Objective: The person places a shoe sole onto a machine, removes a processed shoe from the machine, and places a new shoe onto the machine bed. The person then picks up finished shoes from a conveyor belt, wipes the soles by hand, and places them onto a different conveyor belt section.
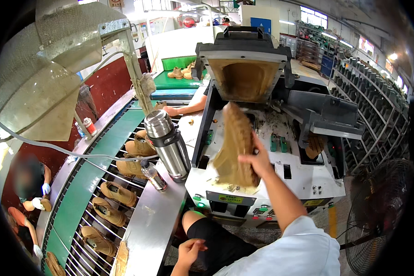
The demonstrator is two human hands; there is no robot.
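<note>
Item: tan boot (237,147), lugged sole facing the camera, held over the front edge of the grey press machine (308,177), below its raised mould lid (244,76). Right hand (257,162) clasps the heel end, fingers curled around it. Left hand (188,253) rests loosely curled on the thigh, holding nothing. Handling, judged: moderately heavy; stiff sole, softer upper; best gripped at heel or sole edge.
</note>
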